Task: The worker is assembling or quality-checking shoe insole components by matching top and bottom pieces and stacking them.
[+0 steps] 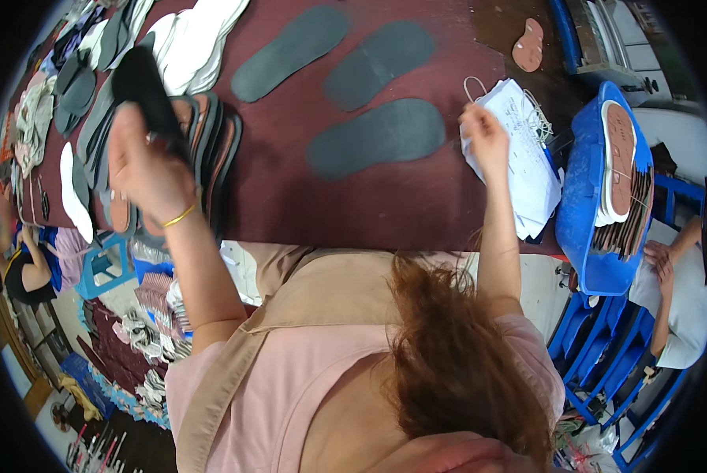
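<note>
My left hand (144, 169) is raised over the left of the dark red table (290, 201) and grips a black insole (147, 91) by its lower end. Just under that hand lies a fanned stack of dark and brown insoles (215, 146). My right hand (486, 138) reaches to the right side of the table, fingers pinched on the edge of a pile of white paper sheets (523, 154). Three grey insoles (378, 135) lie flat side by side on the table between my hands.
White insoles (192, 43) are heaped at the far left. A blue tub (586, 197) at the table's right end holds stacked brown insoles. One brown sole (528, 45) lies at the far edge. Other people sit at the left (26, 268) and right (677, 292).
</note>
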Tool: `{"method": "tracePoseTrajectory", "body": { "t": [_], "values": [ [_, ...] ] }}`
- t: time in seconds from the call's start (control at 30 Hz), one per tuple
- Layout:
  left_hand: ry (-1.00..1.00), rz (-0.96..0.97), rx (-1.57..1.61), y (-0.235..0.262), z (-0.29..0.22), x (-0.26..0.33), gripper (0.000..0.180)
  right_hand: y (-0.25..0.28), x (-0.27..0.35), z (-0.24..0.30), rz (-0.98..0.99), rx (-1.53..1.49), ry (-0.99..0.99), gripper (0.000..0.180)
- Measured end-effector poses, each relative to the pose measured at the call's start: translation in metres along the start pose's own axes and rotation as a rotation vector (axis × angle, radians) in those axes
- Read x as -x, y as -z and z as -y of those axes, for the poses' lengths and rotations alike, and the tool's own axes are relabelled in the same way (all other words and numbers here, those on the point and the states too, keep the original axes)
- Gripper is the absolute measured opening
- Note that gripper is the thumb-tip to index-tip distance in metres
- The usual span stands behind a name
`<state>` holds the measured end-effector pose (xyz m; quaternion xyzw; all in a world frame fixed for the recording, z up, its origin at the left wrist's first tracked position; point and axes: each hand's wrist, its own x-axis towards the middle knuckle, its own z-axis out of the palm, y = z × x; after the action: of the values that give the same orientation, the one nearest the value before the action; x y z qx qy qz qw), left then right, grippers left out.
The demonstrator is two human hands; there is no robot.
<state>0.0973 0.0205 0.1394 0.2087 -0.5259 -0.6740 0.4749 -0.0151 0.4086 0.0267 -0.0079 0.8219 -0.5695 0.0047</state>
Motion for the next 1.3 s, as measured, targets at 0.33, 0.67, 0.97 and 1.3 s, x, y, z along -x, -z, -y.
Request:
{"method": "tracePoseTrajectory", "body": {
  "t": [0.33,0.67,0.97,1.3],
  "values": [
    [-0.518,0.758,-0.615,-0.104,0.128,0.072,0.043,0.117,-0.264,-0.08,-0.551,0.827,-0.395,0.072],
    [-0.93,0.91,-0.74,-0.124,0.054,0.066,0.035,-0.021,-0.006,0.106,0.183,-0.302,0.316,0.032],
    [1.532,0.438,0.553,-0.064,0.051,0.143,0.028,-0.077,0.116,0.101,0.396,0.188,0.672,0.051],
    [0.991,0.862,0.106,-0.042,0.074,0.141,0.032,-0.064,0.121,0.092,0.146,-0.811,-0.063,0.033]
  ]
}}
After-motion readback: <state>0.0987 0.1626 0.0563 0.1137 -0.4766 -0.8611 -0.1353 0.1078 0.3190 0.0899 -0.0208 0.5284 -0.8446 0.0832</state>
